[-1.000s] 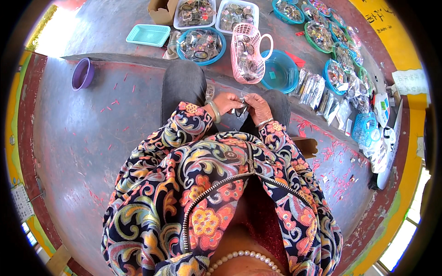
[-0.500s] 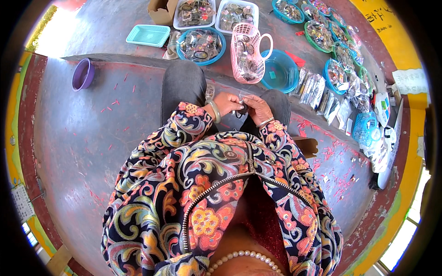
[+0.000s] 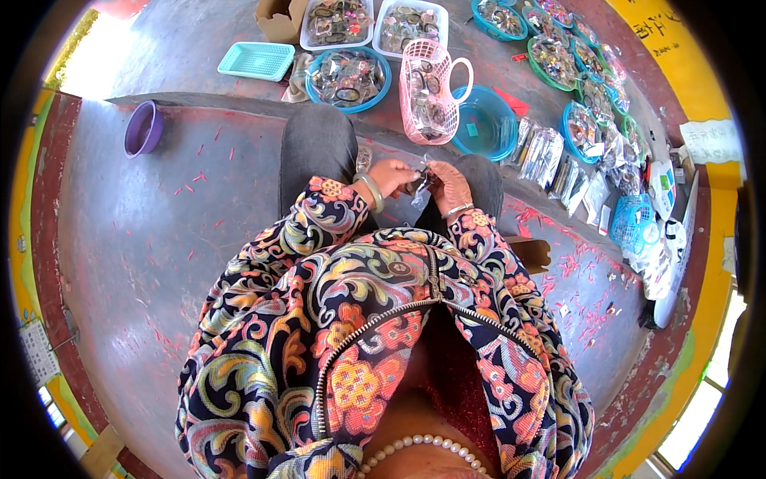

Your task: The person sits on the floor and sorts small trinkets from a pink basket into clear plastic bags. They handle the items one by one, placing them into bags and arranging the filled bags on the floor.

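Note:
Over my lap, my left hand [image 3: 389, 177] pinches a small dark item [image 3: 418, 184] whose kind is too small to make out. My right hand [image 3: 452, 188] faces it, its fingers closed on a crumpled clear plastic bag [image 3: 420, 199] at the same spot. The two sets of fingertips nearly meet there, and whether the item lies inside the bag cannot be told. Just beyond my hands stands a pink lattice basket [image 3: 423, 60] with a looped handle, filled with bagged pieces. A blue basin [image 3: 485, 124] sits close to its right.
A round blue tray [image 3: 349, 80] and two white trays [image 3: 411, 29] hold bagged items. A turquoise basket [image 3: 256, 62] lies left of them, and a purple basin [image 3: 144, 129] farther left. Several filled baskets and bundled packets [image 3: 540, 150] line the right. Pink scraps dot the floor.
The clear bag, spread between my hands before, is now bunched up and hangs lower. My right hand has turned more upright, with its fingers drawn together. Both forearms stay put.

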`<act>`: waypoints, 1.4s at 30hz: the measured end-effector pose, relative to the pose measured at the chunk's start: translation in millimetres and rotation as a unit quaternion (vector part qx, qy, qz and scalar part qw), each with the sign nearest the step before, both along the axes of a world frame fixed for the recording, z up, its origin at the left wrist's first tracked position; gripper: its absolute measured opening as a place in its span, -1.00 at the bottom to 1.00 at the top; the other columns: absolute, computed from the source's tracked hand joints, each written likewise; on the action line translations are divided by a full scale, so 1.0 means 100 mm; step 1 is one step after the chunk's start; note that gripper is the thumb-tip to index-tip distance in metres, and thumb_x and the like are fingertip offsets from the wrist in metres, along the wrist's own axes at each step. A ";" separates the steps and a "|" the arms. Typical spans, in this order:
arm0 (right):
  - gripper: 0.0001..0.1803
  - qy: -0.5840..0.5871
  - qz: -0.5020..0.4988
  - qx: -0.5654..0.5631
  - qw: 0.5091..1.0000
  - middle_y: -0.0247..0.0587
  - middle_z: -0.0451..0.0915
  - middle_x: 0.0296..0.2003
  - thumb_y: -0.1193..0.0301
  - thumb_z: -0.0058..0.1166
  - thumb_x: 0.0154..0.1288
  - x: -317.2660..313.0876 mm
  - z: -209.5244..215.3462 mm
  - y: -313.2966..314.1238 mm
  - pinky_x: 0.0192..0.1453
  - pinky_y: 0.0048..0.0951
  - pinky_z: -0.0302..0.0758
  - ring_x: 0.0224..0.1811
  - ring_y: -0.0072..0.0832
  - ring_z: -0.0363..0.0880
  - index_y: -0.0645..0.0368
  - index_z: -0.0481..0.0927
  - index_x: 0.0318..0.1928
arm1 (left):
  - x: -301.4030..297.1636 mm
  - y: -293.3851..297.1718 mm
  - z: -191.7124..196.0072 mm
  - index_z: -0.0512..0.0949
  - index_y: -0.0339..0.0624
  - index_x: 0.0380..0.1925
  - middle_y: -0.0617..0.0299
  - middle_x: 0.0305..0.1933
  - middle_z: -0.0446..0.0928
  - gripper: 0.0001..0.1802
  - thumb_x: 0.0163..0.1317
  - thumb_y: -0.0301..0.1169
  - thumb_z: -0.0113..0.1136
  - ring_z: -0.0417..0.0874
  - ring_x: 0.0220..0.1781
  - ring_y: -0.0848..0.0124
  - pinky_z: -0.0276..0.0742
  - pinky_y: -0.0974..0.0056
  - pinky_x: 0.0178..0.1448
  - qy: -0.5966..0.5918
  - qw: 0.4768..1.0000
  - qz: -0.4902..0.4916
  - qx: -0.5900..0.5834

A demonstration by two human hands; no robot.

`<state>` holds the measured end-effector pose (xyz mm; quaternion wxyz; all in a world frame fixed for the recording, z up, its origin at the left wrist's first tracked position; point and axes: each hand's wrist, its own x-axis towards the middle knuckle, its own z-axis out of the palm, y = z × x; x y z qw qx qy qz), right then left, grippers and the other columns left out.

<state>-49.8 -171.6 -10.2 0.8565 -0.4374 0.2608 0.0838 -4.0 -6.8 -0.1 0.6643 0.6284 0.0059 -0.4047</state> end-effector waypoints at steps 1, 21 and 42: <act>-0.87 0.004 0.015 -0.004 1.000 -0.42 0.50 -0.55 0.37 0.15 0.04 0.00 -0.01 -0.01 -0.39 -0.62 0.33 -0.49 -0.63 0.44 0.11 0.52 -0.41 | 0.01 0.00 -0.04 0.50 -0.16 -0.53 0.41 -0.62 0.40 -0.78 0.03 -0.24 0.19 0.35 -0.66 0.62 0.22 0.54 -0.65 0.014 0.999 0.044 -0.006; -0.84 -0.004 0.161 -0.019 0.987 -0.31 0.57 -0.41 0.33 0.09 0.10 0.01 0.06 -0.01 -0.40 -0.63 0.33 -0.37 -0.58 0.54 0.14 0.50 -0.39 | 0.08 0.03 -0.10 0.51 -0.19 -0.32 0.35 -0.39 0.50 -0.83 0.08 -0.39 0.14 0.45 -0.47 0.56 0.30 0.51 -0.56 0.049 0.973 0.185 -0.131; -0.87 -0.117 0.077 -0.209 0.968 -0.50 0.45 -0.53 0.39 0.11 0.09 0.00 0.04 -0.01 -0.37 -0.69 0.27 -0.49 -0.74 0.33 0.18 0.52 -0.38 | 0.01 0.00 -0.02 0.50 -0.37 -0.31 0.16 -0.32 0.54 -0.78 0.11 -0.41 0.09 0.56 -0.31 0.44 0.51 0.42 -0.24 0.037 0.984 0.101 -0.139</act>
